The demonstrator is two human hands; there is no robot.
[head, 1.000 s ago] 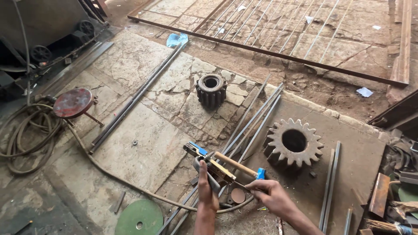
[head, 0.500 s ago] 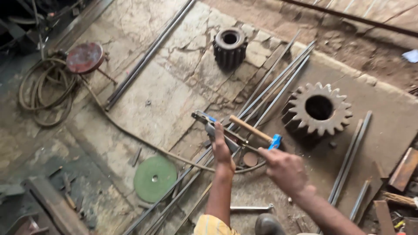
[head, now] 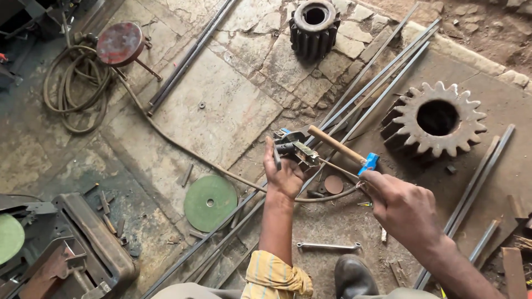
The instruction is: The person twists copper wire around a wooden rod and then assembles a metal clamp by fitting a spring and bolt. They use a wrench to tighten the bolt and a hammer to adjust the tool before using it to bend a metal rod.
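right hand [head: 407,207] hiding tool's [head: 310,152] blue handle end; green disc [head: 10,237] cropped left

The stone floor [head: 233,105] carries two toothed gears [head: 435,119], long steel rods [head: 382,72], a green disc [head: 210,202], a coiled hose [head: 72,94] and a wrench [head: 328,245].

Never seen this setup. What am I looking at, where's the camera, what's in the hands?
No machine here: a person works with two bare hands, filmed by a camera worn on the head, looking down at a stone workshop floor. The left hand grips the metal head of a hand tool with a wooden handle; the right hand holds its blue-tipped end. Around them lie long steel rods, two large toothed gears, a green grinding disc, a coiled hose and a spanner.
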